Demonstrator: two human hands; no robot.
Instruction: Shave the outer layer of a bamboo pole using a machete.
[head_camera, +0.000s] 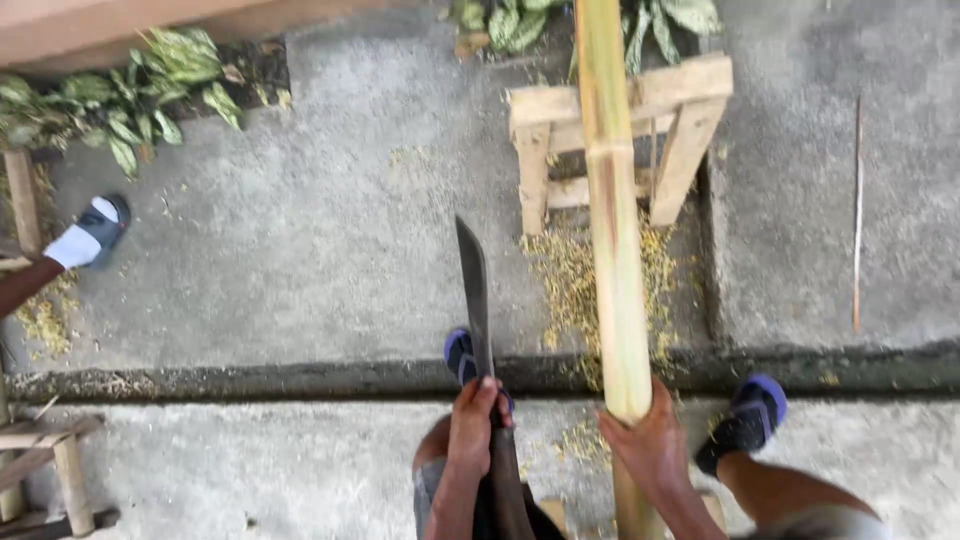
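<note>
A long pale bamboo pole (612, 200) runs from the bottom of the view up over a wooden sawhorse (690, 110). My right hand (650, 445) grips the pole near its lower end. My left hand (474, 420) is closed around the handle of a long dark machete (474, 290), whose blade points up and away, left of the pole and apart from it. Both my feet in blue sandals (745, 415) stand on the concrete beside the pole.
Yellow bamboo shavings (565, 280) lie under the sawhorse. A dark gutter (250, 380) crosses the concrete floor. Another person's foot in a sandal (95, 232) is at far left. Leafy plants (150, 90) line the top edge. A thin stick (857, 210) lies at right; a second wooden stand (55, 460) at bottom left.
</note>
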